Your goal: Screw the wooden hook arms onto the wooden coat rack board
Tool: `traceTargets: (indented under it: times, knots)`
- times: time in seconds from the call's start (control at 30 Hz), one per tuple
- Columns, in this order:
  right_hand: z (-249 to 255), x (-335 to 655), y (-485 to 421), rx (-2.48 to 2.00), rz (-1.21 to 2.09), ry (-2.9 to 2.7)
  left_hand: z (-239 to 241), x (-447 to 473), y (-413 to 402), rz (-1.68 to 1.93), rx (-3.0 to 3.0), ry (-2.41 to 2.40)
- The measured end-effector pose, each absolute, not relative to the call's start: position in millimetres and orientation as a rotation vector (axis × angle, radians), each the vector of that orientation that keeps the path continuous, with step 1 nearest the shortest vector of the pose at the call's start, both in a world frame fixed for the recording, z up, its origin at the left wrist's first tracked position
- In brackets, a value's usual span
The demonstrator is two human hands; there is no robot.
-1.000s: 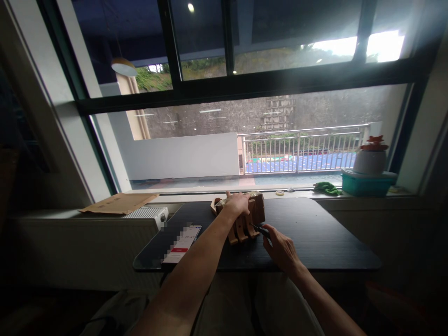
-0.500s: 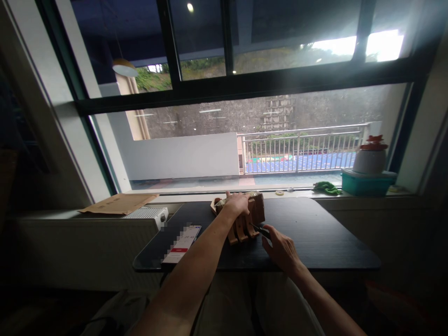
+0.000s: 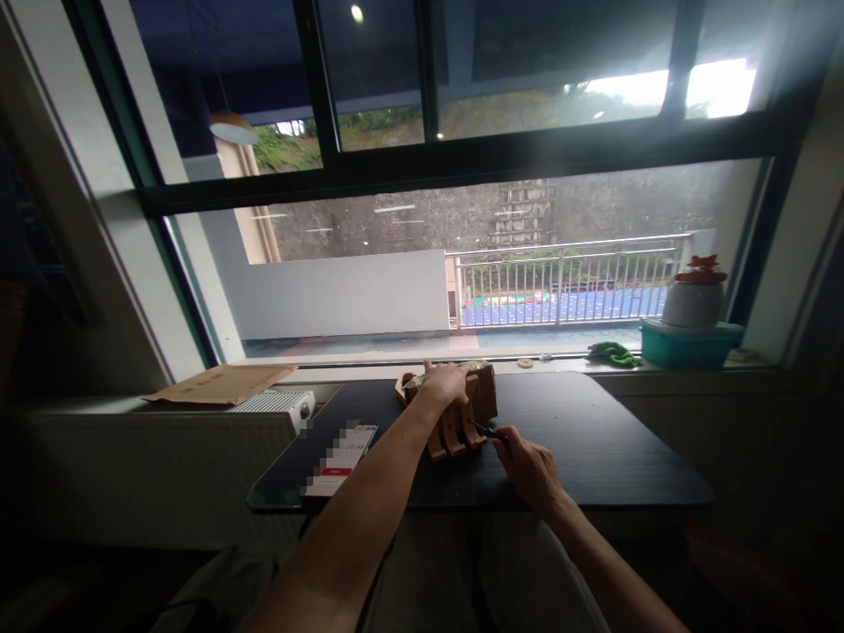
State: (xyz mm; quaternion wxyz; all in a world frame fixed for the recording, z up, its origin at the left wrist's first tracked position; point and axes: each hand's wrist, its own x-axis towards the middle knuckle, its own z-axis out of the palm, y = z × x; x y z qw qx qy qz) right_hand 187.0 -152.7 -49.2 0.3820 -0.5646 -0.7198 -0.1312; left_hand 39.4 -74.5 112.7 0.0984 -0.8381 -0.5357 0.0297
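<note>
A brown wooden piece with several curved slats (image 3: 452, 436) rests on the dark table. My left hand (image 3: 446, 383) is laid over its top, fingers bent round it and gripping it. To the right of that hand, a brown block-like end (image 3: 486, 392) of the piece shows, with something pale and shiny on top. My right hand (image 3: 528, 459) closes around a slim dark-handled tool (image 3: 489, 432), whose kind I cannot make out. Its thin end points left and meets the lower right slat. Part of the wooden piece is hidden under my left hand and forearm.
A phone (image 3: 348, 450) lies on the table (image 3: 593, 440), left of my forearm. Along the sill are a brown paper envelope (image 3: 221, 384), a green cloth (image 3: 613, 354) and a teal box (image 3: 689, 343) with a white, orange-topped container (image 3: 694, 299). A radiator (image 3: 198, 448) stands at the left.
My right hand and the tool have shifted very slightly, with the tool's end now a little further left on the slat. My left hand keeps its place on the wooden piece.
</note>
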Motion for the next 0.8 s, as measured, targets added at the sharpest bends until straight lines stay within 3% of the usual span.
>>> traceTargets:
  times: [0.3,0.63,0.8]
  knots:
    - [-49.3,186.7,-152.8,-1.329,-0.318,-1.895,113.7,39.5,-76.2,0.098,-2.481,-1.581]
    - [-49.5,186.9,-153.1,-1.5,-0.295,-1.819,113.8,39.6,-77.5,0.094,-2.471,-1.581]
    - [-46.7,186.3,-155.3,-1.309,-0.353,-1.893,113.8,39.3,-77.5,0.093,-2.467,-1.579]
